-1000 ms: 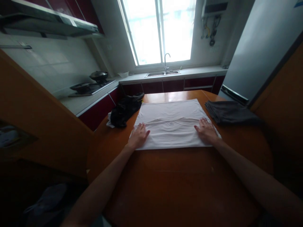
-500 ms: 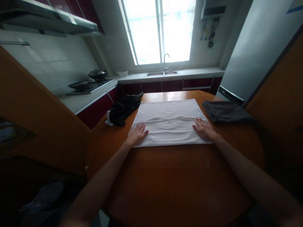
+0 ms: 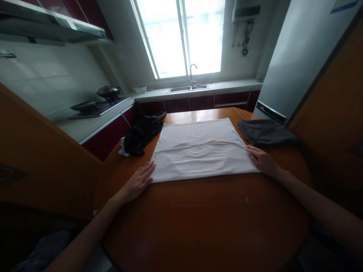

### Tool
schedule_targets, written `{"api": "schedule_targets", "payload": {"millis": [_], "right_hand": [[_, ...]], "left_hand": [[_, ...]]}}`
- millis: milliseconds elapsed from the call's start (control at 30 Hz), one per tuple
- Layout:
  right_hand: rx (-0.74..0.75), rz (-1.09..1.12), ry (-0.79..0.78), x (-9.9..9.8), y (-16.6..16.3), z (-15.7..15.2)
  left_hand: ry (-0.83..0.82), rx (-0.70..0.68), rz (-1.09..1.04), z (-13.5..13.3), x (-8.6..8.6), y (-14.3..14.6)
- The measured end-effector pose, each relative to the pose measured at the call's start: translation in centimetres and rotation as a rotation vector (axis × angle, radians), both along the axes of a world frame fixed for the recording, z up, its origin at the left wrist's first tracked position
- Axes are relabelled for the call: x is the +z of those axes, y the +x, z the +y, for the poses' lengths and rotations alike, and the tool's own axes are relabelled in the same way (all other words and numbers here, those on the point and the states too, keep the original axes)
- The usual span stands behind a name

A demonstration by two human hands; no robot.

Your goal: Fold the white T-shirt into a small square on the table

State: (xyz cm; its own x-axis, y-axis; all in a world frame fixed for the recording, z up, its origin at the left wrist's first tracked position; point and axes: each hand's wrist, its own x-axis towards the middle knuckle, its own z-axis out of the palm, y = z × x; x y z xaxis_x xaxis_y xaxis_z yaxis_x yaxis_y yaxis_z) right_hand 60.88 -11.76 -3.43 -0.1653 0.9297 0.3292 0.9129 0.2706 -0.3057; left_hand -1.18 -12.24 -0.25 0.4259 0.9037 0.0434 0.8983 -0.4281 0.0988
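Observation:
A white folded garment [image 3: 198, 151] lies flat on the wooden table [image 3: 193, 219], with soft creases across its middle. Its exact kind cannot be made out. My left hand [image 3: 138, 182] rests at its near left corner, fingers stretched out and their tips on the cloth's edge. At the right edge my right hand [image 3: 262, 160] lies open, its fingertips touching the fabric. Neither hand grips anything.
A crumpled black garment [image 3: 143, 134] lies on the table's left side, a folded dark grey cloth [image 3: 266, 132] on the right. Beyond are a counter with a sink [image 3: 188, 88], a stove with pans [image 3: 107, 91] and a fridge [image 3: 292, 56].
Both hands have slid outward, from on top of the white garment to its left and right edges. The left hand has also come nearer to me. The view has shifted slightly.

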Motion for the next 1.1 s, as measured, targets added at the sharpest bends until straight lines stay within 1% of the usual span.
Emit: {"api": "schedule_targets", "payload": {"millis": [67, 200, 333, 433, 500, 633, 733, 800, 867, 933, 1000, 1100], "right_hand": [[0.047, -0.008, 0.018, 0.5, 0.3, -1.7], [0.177, -0.147, 0.03, 1.5, 0.4, -4.4], [0.254, -0.225, 0.045, 2.1, 0.8, -5.4], [0.375, -0.27, 0.155, 2.4, 1.1, -5.4], [0.422, -0.31, 0.227, 2.7, 0.9, -5.4], [0.397, -0.37, 0.266, 2.9, 0.4, -5.2], [0.354, -0.349, 0.29, 2.5, 0.4, -5.2], [0.337, -0.319, 0.322, 1.8, 0.7, -5.4], [0.338, -0.295, 0.345, 1.2, 1.0, -6.0], [0.352, -0.276, 0.343, 0.7, 1.3, -7.0], [0.367, -0.247, 0.329, 0.4, 1.5, -8.5], [0.396, -0.19, 0.309, 0.3, 1.7, -11.2]], "left_hand": [[-0.009, -0.029, -0.027, -1.1, 0.6, -0.4], [0.002, -0.086, -0.078, -2.0, 1.9, -0.2], [-0.025, -0.192, -0.032, -2.5, 3.7, 0.1], [-0.029, -0.259, -0.026, -2.6, 4.4, 0.1], [0.011, -0.289, -0.043, -2.4, 4.4, 0.1], [0.139, -0.282, -0.091, -1.8, 3.0, 0.1], [0.192, -0.248, -0.113, -2.0, 2.1, 0.1], [0.207, -0.234, -0.136, -2.6, 1.9, 0.1], [0.221, -0.227, -0.162, -3.6, 2.1, 0.0], [0.234, -0.223, -0.171, -5.3, 2.3, -0.2], [0.255, -0.217, -0.168, -7.4, 2.4, -0.5], [0.297, -0.204, -0.169, -11.0, 2.1, -0.9]]}}
